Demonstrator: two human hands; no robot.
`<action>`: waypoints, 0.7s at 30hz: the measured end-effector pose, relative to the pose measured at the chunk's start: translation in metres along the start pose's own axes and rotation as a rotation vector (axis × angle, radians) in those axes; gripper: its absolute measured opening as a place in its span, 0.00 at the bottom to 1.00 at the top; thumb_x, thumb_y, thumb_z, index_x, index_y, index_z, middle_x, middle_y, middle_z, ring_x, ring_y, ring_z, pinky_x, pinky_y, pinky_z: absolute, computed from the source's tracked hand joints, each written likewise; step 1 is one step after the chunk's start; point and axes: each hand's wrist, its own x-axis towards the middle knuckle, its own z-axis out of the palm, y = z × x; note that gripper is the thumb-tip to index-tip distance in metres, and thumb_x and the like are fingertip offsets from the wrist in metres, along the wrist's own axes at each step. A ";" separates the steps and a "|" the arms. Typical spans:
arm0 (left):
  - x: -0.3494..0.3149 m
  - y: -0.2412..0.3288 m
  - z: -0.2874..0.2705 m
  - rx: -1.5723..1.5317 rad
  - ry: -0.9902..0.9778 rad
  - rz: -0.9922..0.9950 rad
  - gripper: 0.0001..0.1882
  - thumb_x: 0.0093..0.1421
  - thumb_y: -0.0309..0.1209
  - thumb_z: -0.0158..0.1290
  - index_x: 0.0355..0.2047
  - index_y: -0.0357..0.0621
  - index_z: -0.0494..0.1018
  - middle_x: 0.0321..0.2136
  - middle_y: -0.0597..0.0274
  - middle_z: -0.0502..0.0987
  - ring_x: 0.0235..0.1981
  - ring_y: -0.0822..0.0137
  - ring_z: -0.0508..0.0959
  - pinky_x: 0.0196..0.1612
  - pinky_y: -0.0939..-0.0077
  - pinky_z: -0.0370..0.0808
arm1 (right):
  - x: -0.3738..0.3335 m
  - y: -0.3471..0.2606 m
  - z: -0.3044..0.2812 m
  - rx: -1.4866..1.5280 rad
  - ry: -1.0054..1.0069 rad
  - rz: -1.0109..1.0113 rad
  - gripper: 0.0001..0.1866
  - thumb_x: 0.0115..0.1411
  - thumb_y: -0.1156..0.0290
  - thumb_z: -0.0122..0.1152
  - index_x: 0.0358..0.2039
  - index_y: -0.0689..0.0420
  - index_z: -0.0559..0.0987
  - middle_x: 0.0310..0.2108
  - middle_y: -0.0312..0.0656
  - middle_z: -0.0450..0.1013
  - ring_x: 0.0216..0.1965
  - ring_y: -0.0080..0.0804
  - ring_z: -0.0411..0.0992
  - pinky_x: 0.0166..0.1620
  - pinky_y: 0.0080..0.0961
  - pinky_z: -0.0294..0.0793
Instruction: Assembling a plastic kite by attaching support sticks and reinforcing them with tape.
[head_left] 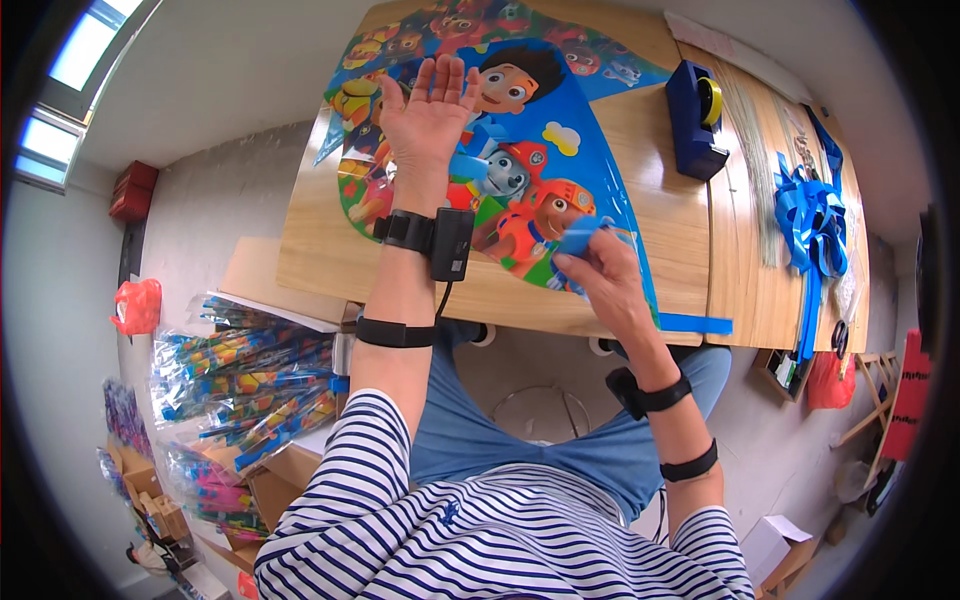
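A glossy sheet point(590, 130) printed with cartoon figures on blue, shaped like a kite sail, covers much of the wooden table. Over its left part, my left hand point(430, 115) is palm up with the fingers stretched out, holding nothing. My right hand point(610, 280) is closed, pinching a short blue strip point(582, 236) between thumb and fingers above the sheet's lower right part. The strip is slightly blurred. A flat blue band point(697, 324) sticks out past the sheet's right corner along the table's front edge.
A dark blue tape dispenser point(697, 130) with a yellow roll stands at the right. Beyond it lie thin rods point(752, 170), a heap of blue ribbon point(812, 220) and scissors point(840, 338). Bagged, colourful printed packs point(245, 375) fill boxes left of me.
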 end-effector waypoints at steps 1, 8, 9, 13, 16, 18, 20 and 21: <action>-0.001 -0.003 0.001 -0.019 0.005 -0.022 0.34 0.61 0.53 0.60 0.53 0.35 0.65 0.50 0.46 0.69 0.55 0.48 0.70 0.63 0.39 0.66 | 0.010 -0.007 0.006 0.148 -0.033 -0.117 0.07 0.58 0.78 0.65 0.34 0.66 0.77 0.34 0.39 0.76 0.28 0.26 0.72 0.32 0.23 0.72; -0.004 -0.023 0.010 -0.092 0.044 -0.132 0.35 0.61 0.53 0.59 0.51 0.30 0.67 0.50 0.45 0.71 0.57 0.46 0.70 0.67 0.39 0.60 | 0.090 -0.022 0.053 0.471 -0.172 0.034 0.09 0.58 0.77 0.64 0.39 0.65 0.79 0.38 0.42 0.79 0.34 0.29 0.78 0.37 0.22 0.74; -0.003 -0.017 0.014 -0.094 -0.039 -0.116 0.34 0.61 0.52 0.59 0.50 0.30 0.68 0.50 0.44 0.72 0.56 0.47 0.70 0.68 0.39 0.60 | 0.102 -0.018 0.064 0.480 -0.127 0.082 0.09 0.58 0.77 0.65 0.39 0.65 0.80 0.37 0.42 0.80 0.34 0.29 0.78 0.37 0.22 0.74; -0.002 0.022 0.027 0.010 -0.274 -0.034 0.32 0.60 0.51 0.60 0.49 0.31 0.72 0.49 0.44 0.75 0.56 0.48 0.72 0.69 0.40 0.57 | 0.145 0.003 0.063 0.535 -0.040 0.028 0.04 0.57 0.76 0.68 0.28 0.63 0.82 0.33 0.37 0.78 0.34 0.26 0.74 0.39 0.25 0.73; -0.012 0.050 0.024 0.300 -0.345 -0.004 0.26 0.64 0.46 0.58 0.49 0.33 0.73 0.49 0.46 0.77 0.55 0.49 0.75 0.67 0.43 0.62 | 0.151 0.019 0.054 -0.210 0.093 -0.102 0.02 0.51 0.80 0.62 0.24 0.65 0.77 0.33 0.47 0.76 0.39 0.46 0.76 0.39 0.39 0.73; -0.027 0.061 0.011 0.684 -0.179 0.059 0.22 0.65 0.42 0.57 0.50 0.35 0.74 0.48 0.48 0.78 0.52 0.54 0.77 0.63 0.51 0.68 | 0.145 0.028 0.044 -0.438 0.201 -0.189 0.02 0.47 0.81 0.59 0.24 0.65 0.77 0.35 0.52 0.75 0.40 0.54 0.75 0.40 0.43 0.73; -0.043 0.057 -0.010 1.126 -0.093 0.096 0.19 0.65 0.36 0.57 0.51 0.36 0.74 0.47 0.51 0.79 0.49 0.60 0.78 0.58 0.60 0.73 | 0.133 0.037 0.032 -0.433 0.298 -0.218 0.05 0.44 0.81 0.57 0.25 0.66 0.77 0.37 0.56 0.74 0.40 0.59 0.73 0.40 0.46 0.72; -0.050 0.049 -0.022 1.381 -0.089 0.103 0.18 0.64 0.33 0.58 0.51 0.37 0.74 0.47 0.53 0.79 0.47 0.63 0.79 0.55 0.65 0.74 | 0.128 0.040 0.027 -0.427 0.286 -0.195 0.05 0.44 0.81 0.57 0.25 0.66 0.77 0.36 0.56 0.74 0.40 0.59 0.73 0.40 0.46 0.72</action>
